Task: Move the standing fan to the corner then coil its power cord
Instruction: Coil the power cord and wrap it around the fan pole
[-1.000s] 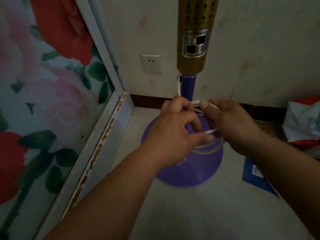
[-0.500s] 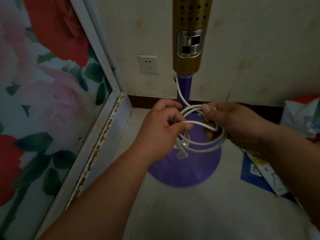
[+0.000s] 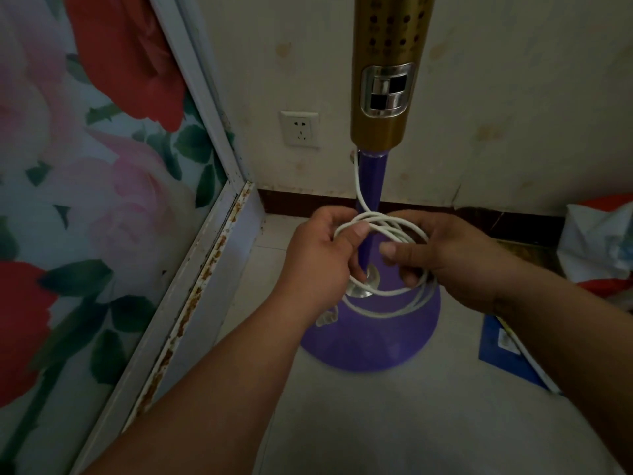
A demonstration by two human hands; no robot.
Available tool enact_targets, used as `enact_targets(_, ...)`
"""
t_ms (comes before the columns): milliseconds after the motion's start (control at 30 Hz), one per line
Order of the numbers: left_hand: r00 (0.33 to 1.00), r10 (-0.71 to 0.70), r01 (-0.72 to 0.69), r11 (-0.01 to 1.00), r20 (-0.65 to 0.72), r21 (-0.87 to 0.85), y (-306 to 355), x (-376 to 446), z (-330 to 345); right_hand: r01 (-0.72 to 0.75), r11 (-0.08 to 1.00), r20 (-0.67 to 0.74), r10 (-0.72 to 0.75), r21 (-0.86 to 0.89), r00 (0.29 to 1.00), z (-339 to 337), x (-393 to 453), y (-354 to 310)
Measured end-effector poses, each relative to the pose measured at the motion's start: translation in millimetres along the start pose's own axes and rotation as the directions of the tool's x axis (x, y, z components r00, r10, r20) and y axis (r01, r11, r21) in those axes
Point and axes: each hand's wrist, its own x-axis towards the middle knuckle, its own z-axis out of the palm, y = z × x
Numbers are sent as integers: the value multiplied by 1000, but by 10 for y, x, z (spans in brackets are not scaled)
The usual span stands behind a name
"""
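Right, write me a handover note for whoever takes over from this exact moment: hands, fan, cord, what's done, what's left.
Left hand: grips the left side of the cord loops, thumb on top.
Right hand: holds the right side of the loops, fingers curled through them.
White power cord: runs down from the gold column, gathered in several loops around the purple pole, held above the purple base. Plug hangs below the left wrist.
Fan: stands in the corner, near the wall socket; cord unplugged.
Done: fan placed, cord mostly coiled.
Left: tidy the loops, secure or set down the coil.
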Motion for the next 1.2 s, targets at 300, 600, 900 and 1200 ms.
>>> enact_targets(300,938,246,-324,873,245,363,21,63,-140,2,923,-8,-5,-386,1000,-74,37,-188)
enact_targets(600,861,473,-480,638,186,602,57,164,38,28,871,-183,-135,-491,974,16,67,-246)
enact_targets(900,916,309,-251,939,-256,235,66,140,245,285,958,-373,-249,43,894,35,-17,-118)
enact_targets(1200,959,-101,43,975,-264,-216,128,-4,359,360,926,-472,-367,-110,801,256,6,-118)
